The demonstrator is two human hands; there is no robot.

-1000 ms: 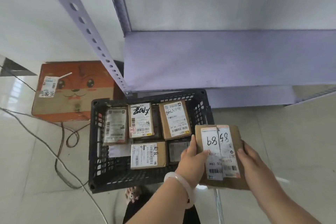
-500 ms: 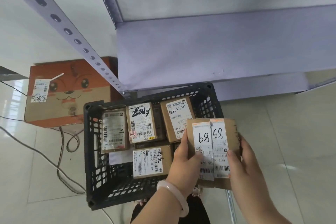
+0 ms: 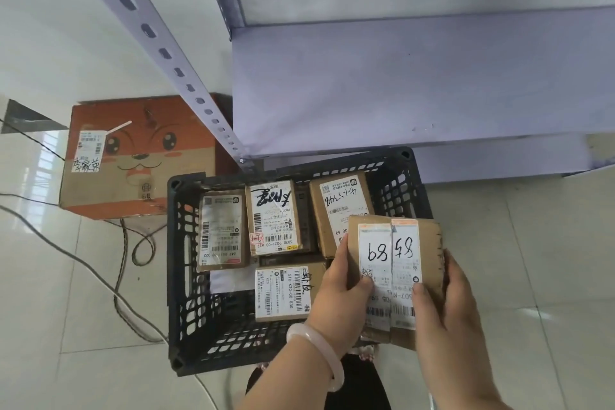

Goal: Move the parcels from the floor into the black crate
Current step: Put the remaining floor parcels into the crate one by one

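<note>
While both hands clamp one brown parcel (image 3: 386,253) at the lower right of the frame, the job looks well along but not finished. The left hand (image 3: 336,296), a pale bracelet (image 3: 316,353) on its wrist, grips the parcel's left edge with its thumb on the label. The right hand (image 3: 446,319) grips the right edge in the same way. The parcel is held in the air over the near right part of the black crate (image 3: 173,276) and has not yet been set down.

Inside the crate at least four labelled parcels (image 3: 274,216) lie flat, label up: one toward the near side and three in a row behind it. A pale flat packet (image 3: 229,280) lies beside the near one, and the near left part of the crate's bottom is bare.

No small parcels show on the tiled floor (image 3: 532,243) within the frame. Cables (image 3: 100,276) trail at the left. Further off at the upper left an orange box (image 3: 139,156) with a cartoon face stands on the floor, and I cannot tell whether it belongs to the task. A grey shelf (image 3: 416,83) fills the upper right.
</note>
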